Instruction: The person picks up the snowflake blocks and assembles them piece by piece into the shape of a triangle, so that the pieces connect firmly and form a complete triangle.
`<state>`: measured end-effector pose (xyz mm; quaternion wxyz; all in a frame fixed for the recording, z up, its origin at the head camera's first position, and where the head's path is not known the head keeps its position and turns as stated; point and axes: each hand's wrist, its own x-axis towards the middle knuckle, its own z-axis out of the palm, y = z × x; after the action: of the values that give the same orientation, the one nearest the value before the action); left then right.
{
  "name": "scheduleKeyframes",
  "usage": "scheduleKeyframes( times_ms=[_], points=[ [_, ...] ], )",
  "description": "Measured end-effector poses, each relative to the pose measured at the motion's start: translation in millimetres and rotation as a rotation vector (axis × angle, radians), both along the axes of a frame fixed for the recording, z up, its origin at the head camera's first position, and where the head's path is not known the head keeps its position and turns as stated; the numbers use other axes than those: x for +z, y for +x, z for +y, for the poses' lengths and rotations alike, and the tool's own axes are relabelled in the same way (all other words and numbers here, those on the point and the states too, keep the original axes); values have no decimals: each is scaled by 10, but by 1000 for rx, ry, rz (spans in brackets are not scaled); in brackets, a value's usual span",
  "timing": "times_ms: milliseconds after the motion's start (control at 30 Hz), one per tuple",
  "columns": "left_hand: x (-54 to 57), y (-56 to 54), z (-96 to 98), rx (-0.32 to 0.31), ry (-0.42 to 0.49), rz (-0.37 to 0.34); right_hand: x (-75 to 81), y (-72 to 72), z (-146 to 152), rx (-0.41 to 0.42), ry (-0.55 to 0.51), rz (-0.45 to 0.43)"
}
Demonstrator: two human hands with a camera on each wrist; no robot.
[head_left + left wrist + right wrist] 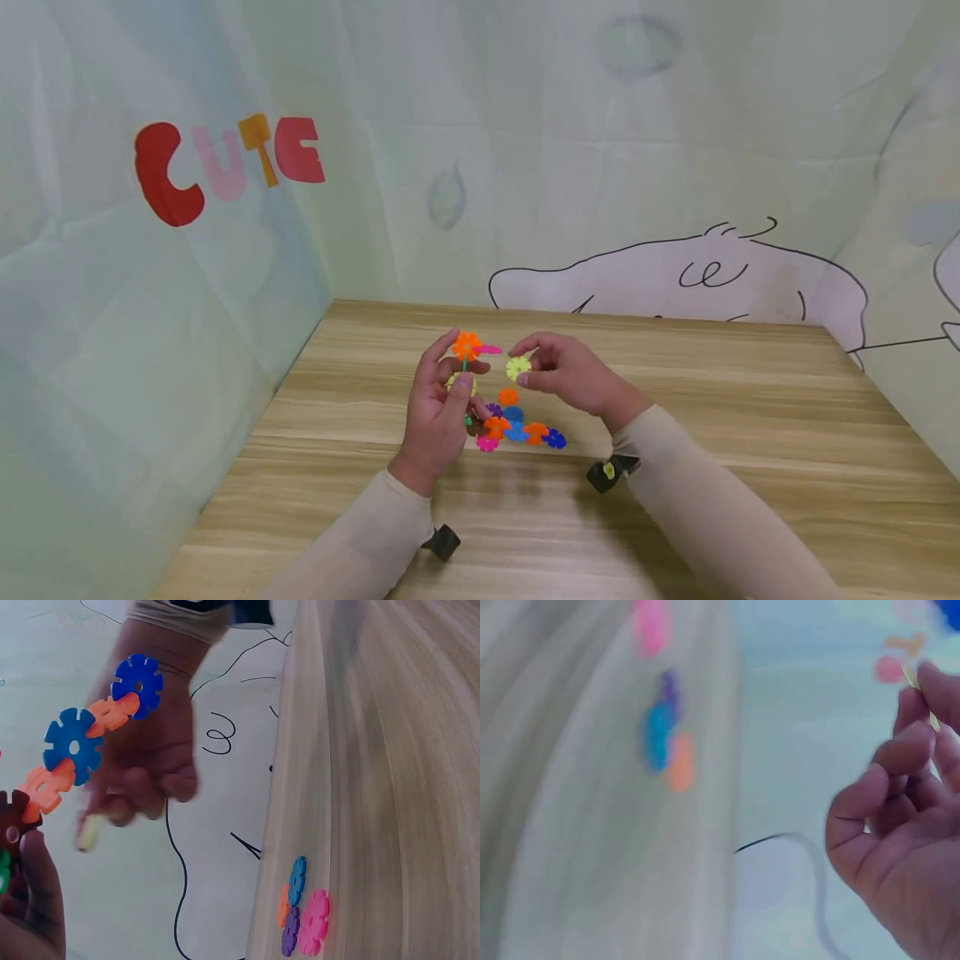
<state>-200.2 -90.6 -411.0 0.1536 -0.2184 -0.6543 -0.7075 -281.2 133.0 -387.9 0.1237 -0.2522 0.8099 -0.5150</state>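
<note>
My left hand (438, 417) grips a chain of notched plastic flower discs, its thumb pressing a pale yellow disc (471, 386). An orange disc (467, 345) and a pink one (489, 350) are at the chain's upper end. Lower down it runs through a brown disc (12, 831), orange ones, a blue disc (73, 746) and a dark blue disc (138, 686). To the right, my right hand (573, 373) pinches a single pale yellow disc (517, 368) between thumb and fingers, apart from the chain. In the right wrist view that disc shows edge-on.
On the wooden table (337, 467) lie several loose discs: orange (508, 397), purple (290, 931), blue (298, 880) and pink (314, 922). Printed sheets (420, 242) stand behind and left of the table. Each wrist carries a small black camera (442, 542).
</note>
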Motion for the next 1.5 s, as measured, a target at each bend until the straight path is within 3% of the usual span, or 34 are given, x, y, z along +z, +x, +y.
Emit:
scheduleKeyframes(
  times_ms=[133,233,700,967,1200,1367,1500],
  points=[
    [-8,-6,-7,6,-2,6,200,99,-48,-23,-143,75],
    [-13,-5,-10,11,-1,6,276,166,-75,-28,-186,121],
    [-22,8,-1,6,6,24,280,273,-146,29,-288,209],
    [-45,3,4,-7,3,70,265,313,-169,-24,-275,220],
    [-46,-2,-5,-6,-31,47,273,318,-159,-11,-252,253],
    [0,-17,-30,42,-54,33,292,275,-126,-5,-206,195],
    [38,-37,-60,79,4,31,255,219,-55,-38,-187,135]
  ],
)
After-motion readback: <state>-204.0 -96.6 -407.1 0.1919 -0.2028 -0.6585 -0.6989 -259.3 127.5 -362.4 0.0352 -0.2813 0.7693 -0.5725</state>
